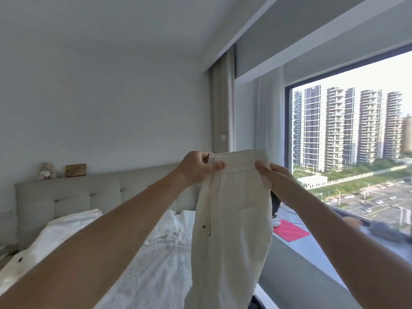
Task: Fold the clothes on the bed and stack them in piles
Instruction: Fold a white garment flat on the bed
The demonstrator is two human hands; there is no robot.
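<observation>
Cream trousers (231, 219) held up in the air above the bed (156, 253), waistband uppermost, legs hanging straight down together. Left hand (198, 167) pinching the waistband's left corner, grip closed on the fabric; right hand (270, 175) curled round the right corner, likewise holding the cloth. Thin, pale, slightly creased material; drawstring dangling down the front. White rumpled bedding below, grey padded headboard (66, 195) behind, window (356, 141) to the right.

One trousers (231, 219), two hands, perhaps.
</observation>
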